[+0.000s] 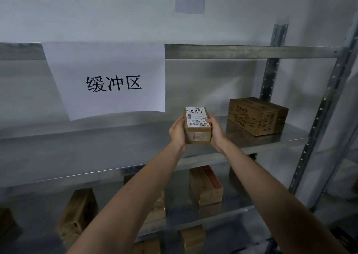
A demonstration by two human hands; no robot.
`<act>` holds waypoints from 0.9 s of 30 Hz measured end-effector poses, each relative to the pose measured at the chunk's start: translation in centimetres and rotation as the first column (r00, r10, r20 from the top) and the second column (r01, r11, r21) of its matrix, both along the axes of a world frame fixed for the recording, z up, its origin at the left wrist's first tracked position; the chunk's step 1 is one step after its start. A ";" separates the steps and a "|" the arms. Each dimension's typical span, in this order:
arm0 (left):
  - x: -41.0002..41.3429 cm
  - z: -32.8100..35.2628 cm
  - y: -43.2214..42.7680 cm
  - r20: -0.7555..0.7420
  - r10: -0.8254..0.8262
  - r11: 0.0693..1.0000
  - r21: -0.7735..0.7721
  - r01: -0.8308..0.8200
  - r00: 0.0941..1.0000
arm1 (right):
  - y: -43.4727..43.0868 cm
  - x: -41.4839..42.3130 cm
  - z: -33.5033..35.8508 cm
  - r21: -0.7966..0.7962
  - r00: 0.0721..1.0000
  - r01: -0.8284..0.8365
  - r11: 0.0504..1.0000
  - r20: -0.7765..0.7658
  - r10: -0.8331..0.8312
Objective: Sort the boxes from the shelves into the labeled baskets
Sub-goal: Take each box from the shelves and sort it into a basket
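While both hands' fingers (208,121) clasp it, box (197,124) sits between.

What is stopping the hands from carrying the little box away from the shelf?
Nothing visible blocks it. The left hand and right hand grip the small box, apart from the bigger box. No basket is in view.

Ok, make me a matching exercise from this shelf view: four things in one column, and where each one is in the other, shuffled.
Things:
1. small brown cardboard box with white label
2. large brown cardboard box
3. white paper sign with black characters
4. brown cardboard box with red stripe

Places:
A. hanging from upper metal shelf
B. held between left hand and right hand
C. on lower metal shelf
D. on middle metal shelf, right side

Pairs: 1-B, 2-D, 3-A, 4-C
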State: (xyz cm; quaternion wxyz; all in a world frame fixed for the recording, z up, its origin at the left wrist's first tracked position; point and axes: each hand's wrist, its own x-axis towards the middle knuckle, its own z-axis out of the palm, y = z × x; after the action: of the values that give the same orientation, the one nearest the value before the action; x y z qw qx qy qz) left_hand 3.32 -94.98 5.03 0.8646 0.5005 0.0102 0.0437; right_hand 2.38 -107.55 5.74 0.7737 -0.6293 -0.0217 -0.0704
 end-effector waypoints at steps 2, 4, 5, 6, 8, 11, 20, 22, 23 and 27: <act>-0.4 0.3 -0.1 0.000 -0.006 1.000 -0.001 0.006 1.000 | 0.5 -0.5 -0.4 0.050 0.999 0.014 0.999 0.036 -0.016; -0.6 0.3 -0.2 0.001 -0.005 1.000 -0.014 0.005 1.000 | 0.7 -1.0 -0.7 0.073 0.998 0.037 0.997 0.052 -0.041; -0.7 0.3 -0.2 -0.001 -0.007 1.000 -0.015 0.007 1.000 | 0.8 -1.2 -0.9 0.067 0.997 0.049 0.997 0.054 -0.052; -0.8 0.2 -0.2 -0.004 -0.017 1.000 -0.017 0.017 1.000 | 0.7 -1.3 -1.1 0.058 0.996 0.064 0.996 0.055 -0.068; -0.8 -0.4 -0.2 -0.020 -0.039 0.999 -0.016 0.039 0.999 | 0.4 -1.5 -1.5 0.031 0.994 0.088 0.996 0.061 -0.090; -1.1 -1.3 -0.7 -0.042 -0.076 0.997 -0.024 0.075 0.996 | -0.2 -2.3 -2.3 0.006 0.989 0.124 0.992 0.074 -0.124; -2.9 -1.9 -6.5 -0.071 -0.291 0.956 -0.072 0.286 0.954 | -5.7 -7.4 -1.7 0.007 0.955 0.294 0.956 0.038 -0.294; -4.0 -1.7 -8.7 -0.058 -0.356 0.933 -0.079 0.351 0.933 | -7.6 -9.0 -1.5 0.043 0.940 0.339 0.940 0.031 -0.340; -4.8 -1.5 -9.8 -0.053 -0.395 0.917 -0.075 0.391 0.917 | -8.5 -10.0 -1.3 0.049 0.929 0.367 0.929 0.034 -0.369; -7.6 -1.7 -14.8 -0.071 -0.486 0.874 -0.063 0.483 0.871 | -13.5 -13.5 -1.7 0.031 0.894 0.445 0.895 0.035 -0.446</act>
State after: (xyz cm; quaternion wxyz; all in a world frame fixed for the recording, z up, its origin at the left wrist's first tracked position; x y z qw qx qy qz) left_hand -4.24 -109.77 3.29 0.8573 0.4697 -0.0779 -0.1958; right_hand -11.10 -121.08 4.08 0.7435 -0.6072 0.1078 -0.2587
